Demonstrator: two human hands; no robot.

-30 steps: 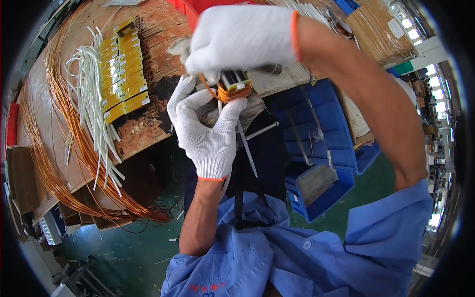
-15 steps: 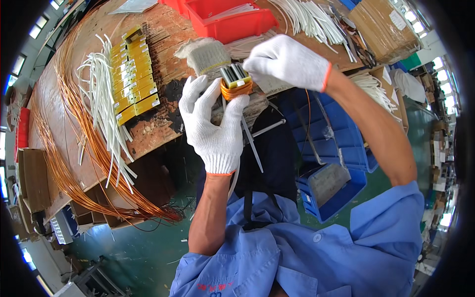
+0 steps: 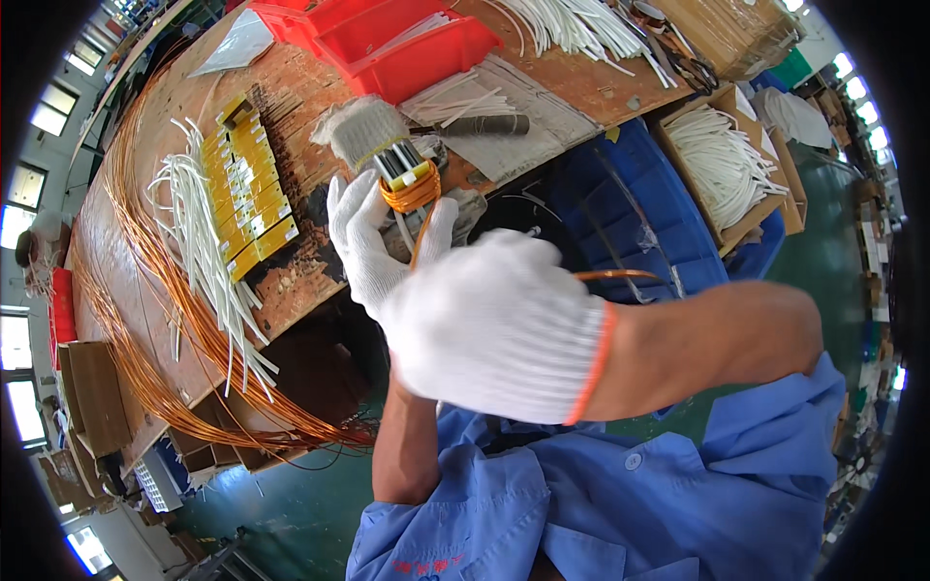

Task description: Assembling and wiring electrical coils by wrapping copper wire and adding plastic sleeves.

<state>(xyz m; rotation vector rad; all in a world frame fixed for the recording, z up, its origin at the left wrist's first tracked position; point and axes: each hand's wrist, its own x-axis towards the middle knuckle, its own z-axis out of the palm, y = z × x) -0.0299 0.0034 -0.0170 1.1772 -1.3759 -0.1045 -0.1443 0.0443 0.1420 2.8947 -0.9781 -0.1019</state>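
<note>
A yellow bobbin point(image 3: 411, 176) with grey metal bars in its core carries turns of orange copper wire point(image 3: 412, 197). My left hand point(image 3: 366, 242), in a white knitted glove, holds this coil between thumb and fingers at the table edge. My right hand point(image 3: 494, 324), gloved too and blurred, is curled in front of my left wrist and hides part of it. The wire's free length runs from the coil down into my right hand and comes out on its right side. The right fingertips are mostly hidden.
Finished-looking yellow pieces point(image 3: 247, 198) lie in a row at left, beside white sleeving point(image 3: 194, 232) and long copper wire bundles point(image 3: 145, 228). A red bin point(image 3: 426, 58) stands at the back. Blue crates point(image 3: 630, 208) and a carton of white tubes point(image 3: 722, 160) sit at right.
My right hand has swung from beyond the coil's right side down and toward me, in front of my left wrist. A stretch of wire now shows below the coil. My left hand still holds the coil.
</note>
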